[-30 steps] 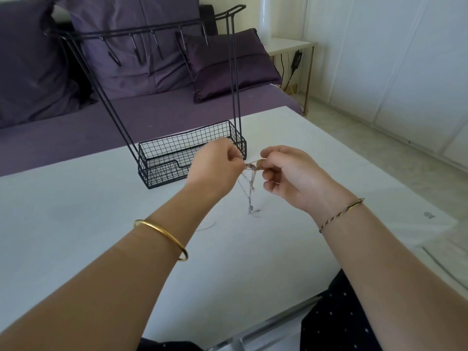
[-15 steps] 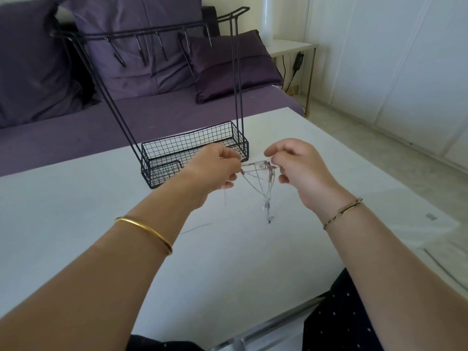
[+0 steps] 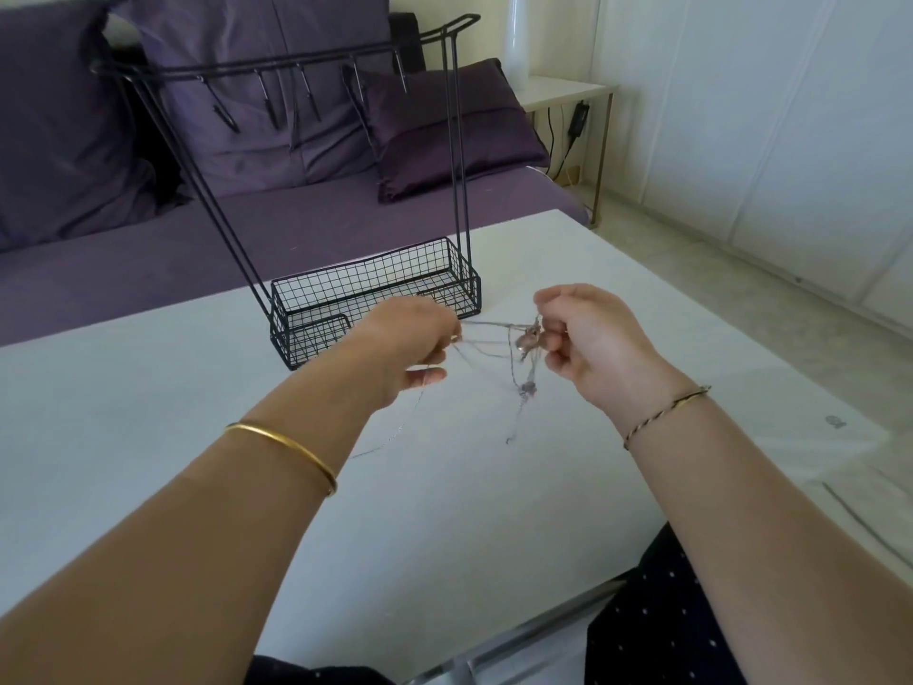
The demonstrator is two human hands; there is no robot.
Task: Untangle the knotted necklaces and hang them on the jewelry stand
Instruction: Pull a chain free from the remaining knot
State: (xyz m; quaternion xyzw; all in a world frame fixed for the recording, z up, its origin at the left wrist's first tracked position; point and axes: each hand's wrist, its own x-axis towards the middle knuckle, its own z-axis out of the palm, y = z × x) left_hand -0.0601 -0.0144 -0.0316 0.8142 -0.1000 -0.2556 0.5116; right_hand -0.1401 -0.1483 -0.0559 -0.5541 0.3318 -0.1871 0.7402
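Above the white bench (image 3: 148, 388), the left hand (image 3: 405, 343) and right hand (image 3: 588, 343) each pinch strands of the knotted necklaces (image 3: 526, 338), stretched between them; loose ends hang down, seemingly touching the bench. Just beyond, to the far left, the black wire jewelry stand (image 3: 375, 299) stands upright

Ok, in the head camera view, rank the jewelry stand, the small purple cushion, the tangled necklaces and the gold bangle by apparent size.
1. jewelry stand
2. small purple cushion
3. tangled necklaces
4. gold bangle
Cushion sits farther back, necklaces are thin strands: that pair is unsure.
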